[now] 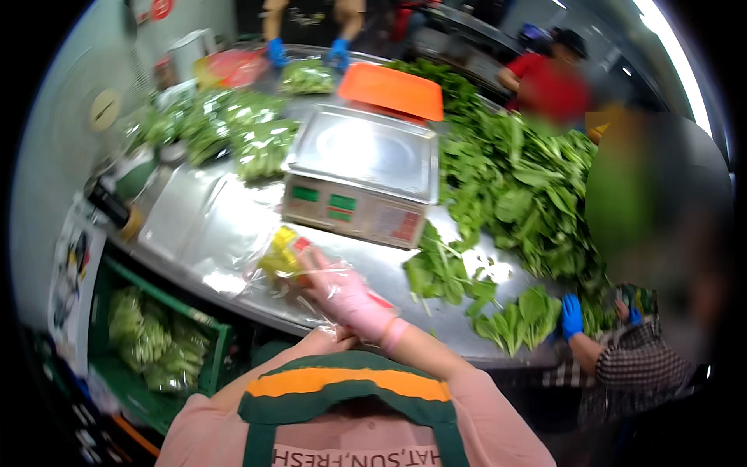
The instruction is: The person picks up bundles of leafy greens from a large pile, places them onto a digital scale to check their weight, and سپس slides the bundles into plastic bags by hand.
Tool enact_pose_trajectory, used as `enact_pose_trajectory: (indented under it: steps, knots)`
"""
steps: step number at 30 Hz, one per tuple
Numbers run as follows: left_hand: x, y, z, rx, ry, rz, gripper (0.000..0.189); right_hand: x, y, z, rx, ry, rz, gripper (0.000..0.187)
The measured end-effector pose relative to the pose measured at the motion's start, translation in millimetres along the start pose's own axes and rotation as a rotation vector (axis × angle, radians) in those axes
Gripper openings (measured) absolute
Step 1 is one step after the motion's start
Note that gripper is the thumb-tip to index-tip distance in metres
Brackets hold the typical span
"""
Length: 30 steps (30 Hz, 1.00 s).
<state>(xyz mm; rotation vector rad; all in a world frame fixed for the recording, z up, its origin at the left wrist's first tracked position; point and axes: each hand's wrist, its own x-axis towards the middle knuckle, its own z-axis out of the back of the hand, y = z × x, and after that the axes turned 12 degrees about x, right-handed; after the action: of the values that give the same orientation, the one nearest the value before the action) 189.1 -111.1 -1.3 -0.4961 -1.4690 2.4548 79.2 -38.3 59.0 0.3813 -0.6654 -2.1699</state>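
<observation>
A clear plastic bag [279, 295] with yellow and red print lies near the front edge of the steel table. My right hand [347, 298], in a pink glove, reaches into or over this bag, fingers stretched towards the print; blur and shine hide which. Close beneath its wrist, my left hand [337, 340] has its fingers closed on the bag's near edge, partly hidden by the right wrist. Beyond both hands stands a weighing scale [350, 201] with a bare steel pan. Loose leafy greens [435, 268] lie right of my right hand, beside the scale.
Flat clear bags [181, 216] and bagged greens [257, 137] lie left. Behind the scale is an orange tray [391, 90]. A green crate [216, 356] stands below left. Greens pile up right [525, 187]. Blue-gloved co-workers' hands [572, 315] are at the right and far side.
</observation>
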Motion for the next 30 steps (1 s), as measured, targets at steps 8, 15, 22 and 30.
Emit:
enact_pose_trajectory:
  steps: [8, 15, 22, 30]
  knots:
    - [-10.5, -15.6, -3.2, -0.072, 0.138, 0.049, 0.028, -8.3, 7.6, -31.4, 0.022, -0.039, 0.095, 0.050]
    - [-14.6, -13.2, 0.1, -0.089, 0.252, -0.028, 0.029, -13.1, 31.4, -4.1, -0.117, 0.127, -0.037, 0.049]
    - [-21.4, -30.8, 27.1, 0.076, 0.322, -0.134, 0.031, 8.2, 2.8, -14.6, 0.278, -0.198, 0.226, 0.066]
    - [-22.3, -131.0, 136.1, 0.083, -0.028, -0.223, 0.029, -66.0, 9.4, 81.8, 0.117, -0.112, -0.095, 0.044]
